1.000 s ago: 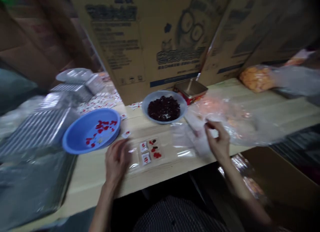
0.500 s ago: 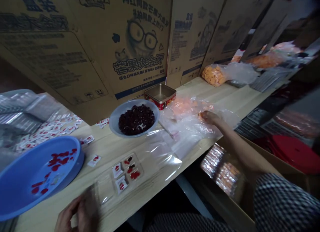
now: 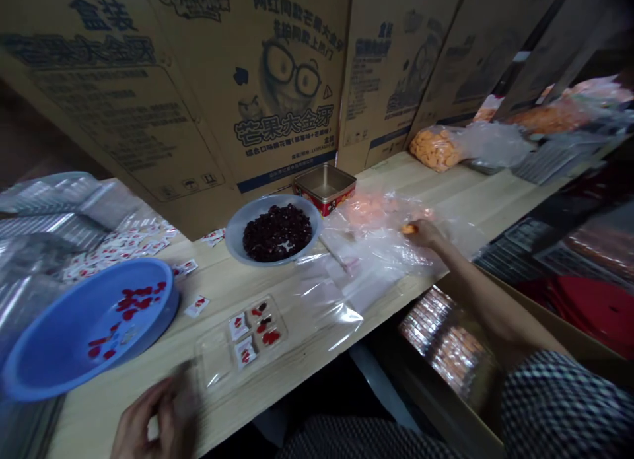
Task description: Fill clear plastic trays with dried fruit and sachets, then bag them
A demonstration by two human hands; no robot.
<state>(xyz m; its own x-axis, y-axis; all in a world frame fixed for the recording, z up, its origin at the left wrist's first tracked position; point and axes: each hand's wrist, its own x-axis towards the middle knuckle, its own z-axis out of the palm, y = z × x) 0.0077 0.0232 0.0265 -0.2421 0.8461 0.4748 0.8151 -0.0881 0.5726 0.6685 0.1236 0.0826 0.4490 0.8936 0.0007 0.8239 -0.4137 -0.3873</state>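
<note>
Brown cardboard boxes with dark blue print (image 3: 198, 135): standing like a wall behind everything, pretty dim back there.
Pale wood-grain table (image 3: 161, 353): runs along in front of them, and it's busy.
Clear shallow plastic tray (image 3: 218, 363): on the table by the front edge, two small white-and-red packets (image 3: 245, 351) plus glossy red and dark bits (image 3: 270, 338) in its pockets. Looks light and bendy; I'd lift it by the rim.
Right hand (image 3: 426, 234): well right of the tray and farther back, fingertips pinching a small orange piece (image 3: 409, 228) at the loose clear plastic (image 3: 391, 253).
Orange piece feel: my guess is light, bit squishy, easily dented, so pinch the sides gently.
Left hand (image 3: 151, 419): just left of the tray, nearer the person, fingers curled. Too blurry to tell if it's gripping anything.
Round blue plastic basin (image 3: 49, 353): left of the tray, flat red pieces (image 3: 141, 300) inside.
Round whitish bowl (image 3: 234, 247): beyond the tray, heaped with dark glossy pieces (image 3: 277, 234).
</note>
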